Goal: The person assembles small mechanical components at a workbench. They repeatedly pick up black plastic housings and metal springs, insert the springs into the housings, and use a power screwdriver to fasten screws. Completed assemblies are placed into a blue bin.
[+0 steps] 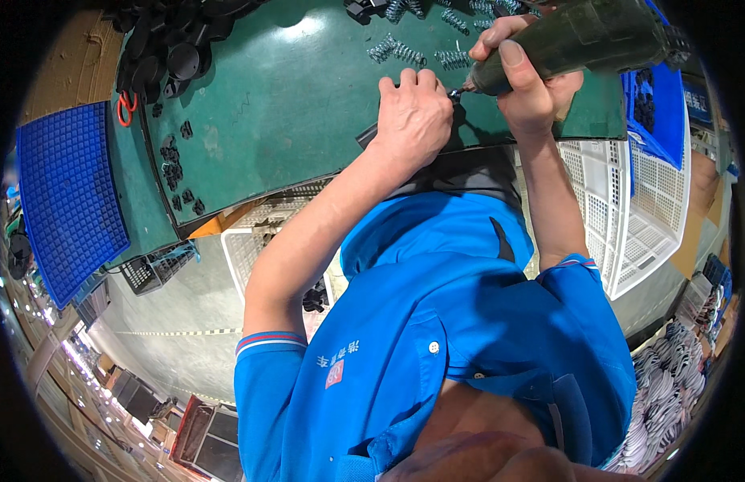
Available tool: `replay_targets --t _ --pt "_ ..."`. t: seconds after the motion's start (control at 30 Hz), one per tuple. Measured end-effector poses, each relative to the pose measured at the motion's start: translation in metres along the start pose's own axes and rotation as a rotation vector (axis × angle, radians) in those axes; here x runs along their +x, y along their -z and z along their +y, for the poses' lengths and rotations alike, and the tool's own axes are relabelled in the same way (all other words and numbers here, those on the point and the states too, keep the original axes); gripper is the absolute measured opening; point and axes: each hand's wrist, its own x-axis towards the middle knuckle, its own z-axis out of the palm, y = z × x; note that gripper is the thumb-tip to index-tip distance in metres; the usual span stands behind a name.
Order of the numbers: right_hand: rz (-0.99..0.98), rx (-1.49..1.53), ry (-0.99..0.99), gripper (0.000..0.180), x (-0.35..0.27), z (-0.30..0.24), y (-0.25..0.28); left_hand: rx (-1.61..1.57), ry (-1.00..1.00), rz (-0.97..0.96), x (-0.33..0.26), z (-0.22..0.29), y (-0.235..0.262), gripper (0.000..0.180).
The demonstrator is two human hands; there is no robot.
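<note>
My right hand (pixel 529 96) is wrapped round a dark green power screwdriver (pixel 581 44), which lies nearly level with its tip pointing left. That tip meets the end of a small dark piece beside my left fingers. My left hand (pixel 413 120) is closed over a black part (pixel 367 136) at the near edge of the green table (pixel 268 112). Most of this part is hidden under the palm, so its full shape cannot be made out. Metal coil springs (pixel 395 52) lie just beyond my left fingers.
Black round parts (pixel 184 60) are heaped at the far left, near red-handled scissors (pixel 127 108). Small black pieces (pixel 172 165) lie along the table's left side. A blue grid mat (pixel 67 193) is at left. White crates (pixel 593 185) and a blue bin (pixel 669 112) stand at right.
</note>
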Motion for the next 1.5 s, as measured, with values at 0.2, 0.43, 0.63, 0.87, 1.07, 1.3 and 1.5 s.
replay_targets --t 0.2,0.43,0.63,0.87,1.07,1.3,1.5 --pt "-0.063 0.063 0.065 0.053 0.000 0.008 -0.004 -0.008 -0.026 0.071 0.000 -0.002 -0.007 0.021" --pt "-0.188 0.048 0.064 0.051 0.005 0.002 -0.020 -0.030 -0.017 0.094 -0.001 0.000 -0.008 0.018" --pt "-0.294 0.152 -0.101 0.066 -0.008 0.024 -0.010 0.000 -0.023 0.024 -0.001 0.001 -0.005 0.023" --pt "-0.006 0.183 -0.081 0.034 0.023 -0.064 0.030 0.000 0.054 -0.018 -0.001 0.002 0.002 0.032" --pt "0.402 -0.922 -0.589 0.045 0.011 -0.036 0.194 -0.065 0.016 -0.005 0.004 -0.001 0.008 0.030" --pt "0.088 -1.687 -0.117 0.042 -0.017 -0.020 0.213 -0.047 0.182 0.059 -0.070 -0.038 0.083 0.025" --pt "-0.559 -1.358 -0.361 0.016 0.006 -0.016 0.103 0.255 0.676 -0.843 -0.249 -0.098 0.105 0.023"
